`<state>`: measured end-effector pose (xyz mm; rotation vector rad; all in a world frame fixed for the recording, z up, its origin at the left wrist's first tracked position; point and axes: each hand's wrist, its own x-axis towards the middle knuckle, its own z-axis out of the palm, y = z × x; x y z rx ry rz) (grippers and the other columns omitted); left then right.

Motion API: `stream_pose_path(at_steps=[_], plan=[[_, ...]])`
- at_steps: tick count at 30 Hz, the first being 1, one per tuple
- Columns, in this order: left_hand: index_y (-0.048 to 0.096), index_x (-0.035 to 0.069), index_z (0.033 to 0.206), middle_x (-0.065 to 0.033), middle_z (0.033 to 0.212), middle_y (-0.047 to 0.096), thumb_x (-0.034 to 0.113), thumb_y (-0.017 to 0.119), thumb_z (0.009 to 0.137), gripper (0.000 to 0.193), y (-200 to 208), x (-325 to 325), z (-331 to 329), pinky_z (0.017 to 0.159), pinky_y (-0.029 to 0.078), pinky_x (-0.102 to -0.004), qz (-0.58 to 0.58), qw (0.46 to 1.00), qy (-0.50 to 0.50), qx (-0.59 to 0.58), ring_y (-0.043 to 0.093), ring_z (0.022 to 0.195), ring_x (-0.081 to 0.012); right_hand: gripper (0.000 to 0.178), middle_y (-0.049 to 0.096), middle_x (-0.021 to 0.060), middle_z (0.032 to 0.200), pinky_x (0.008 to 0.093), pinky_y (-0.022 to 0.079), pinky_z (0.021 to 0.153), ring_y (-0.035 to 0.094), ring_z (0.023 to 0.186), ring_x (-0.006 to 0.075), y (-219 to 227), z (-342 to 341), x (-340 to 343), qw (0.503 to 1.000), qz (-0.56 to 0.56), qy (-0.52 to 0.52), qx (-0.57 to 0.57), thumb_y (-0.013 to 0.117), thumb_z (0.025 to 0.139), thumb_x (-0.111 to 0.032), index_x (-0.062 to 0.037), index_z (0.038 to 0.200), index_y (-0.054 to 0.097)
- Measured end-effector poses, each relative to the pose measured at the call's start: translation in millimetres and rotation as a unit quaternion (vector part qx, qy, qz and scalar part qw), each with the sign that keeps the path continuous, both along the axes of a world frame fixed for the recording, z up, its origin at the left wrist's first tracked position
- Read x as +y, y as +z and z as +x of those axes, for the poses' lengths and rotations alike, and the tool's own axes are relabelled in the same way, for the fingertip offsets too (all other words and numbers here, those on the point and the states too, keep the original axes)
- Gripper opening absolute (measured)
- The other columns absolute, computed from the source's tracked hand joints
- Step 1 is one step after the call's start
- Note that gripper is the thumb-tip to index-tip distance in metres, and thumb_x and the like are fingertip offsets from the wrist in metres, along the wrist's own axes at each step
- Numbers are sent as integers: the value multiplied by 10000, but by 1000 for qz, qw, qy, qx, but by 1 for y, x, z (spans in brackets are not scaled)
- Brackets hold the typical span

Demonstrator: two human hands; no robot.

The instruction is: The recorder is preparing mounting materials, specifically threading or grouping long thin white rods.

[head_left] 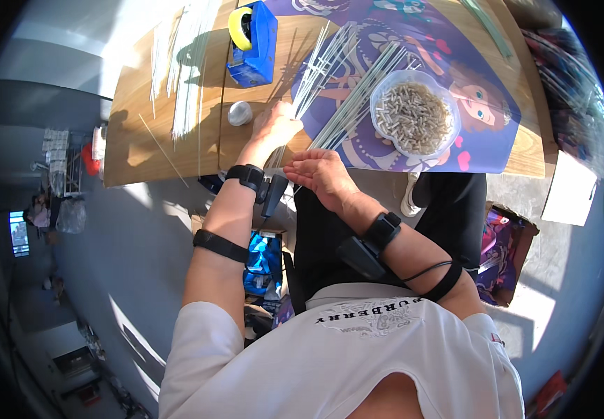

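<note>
Near the table's front edge, my left hand is closed around the lower part of a bundle of thin pale sticks. The sticks fan out away from me above the hand, and a few ends poke out below it. My right hand is just to the right and nearer me, fingers stretched toward those lower ends; I cannot tell whether they touch. A second row of pale sticks lies to the right. Beyond it stands a clear plastic bowl full of short whitish tube pieces.
A blue tape dispenser with yellow tape stands at the back. A small white round container is beside my left hand. More long sticks lie on the wooden table at left. A purple printed mat covers the right.
</note>
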<state>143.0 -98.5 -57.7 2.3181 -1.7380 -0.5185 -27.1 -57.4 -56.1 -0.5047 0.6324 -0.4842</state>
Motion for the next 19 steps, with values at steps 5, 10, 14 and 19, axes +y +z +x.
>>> stream_pose_path(at_steps=[5,10,14,19], plan=[[623,15,782,-180,753,624,218,605,715,215,8,-2,4,654,469,-378,48,993,21,104,616,753,-321,289,559,240,1001,350,509,865,604,927,297,0,2,-4,998,46,-40,-12,528,826,12,153,1067,457],[607,-24,777,-211,747,612,180,609,726,210,18,0,-7,646,468,-381,-14,998,-45,30,612,746,-337,251,564,236,988,361,508,866,604,936,305,3,5,0,998,49,-23,-16,519,821,19,134,1037,468],[615,-17,796,-206,759,615,161,627,731,190,7,5,-4,653,469,-392,-43,996,24,80,612,756,-347,242,566,228,991,357,509,863,604,943,301,3,6,6,998,50,2,-43,522,814,24,121,1032,476],[604,-1,754,-125,688,605,130,672,747,147,-3,8,-4,595,451,-343,-83,995,-8,57,559,604,-236,229,569,222,996,362,506,863,602,952,294,5,2,6,998,58,-6,-18,539,816,9,107,1018,494]])
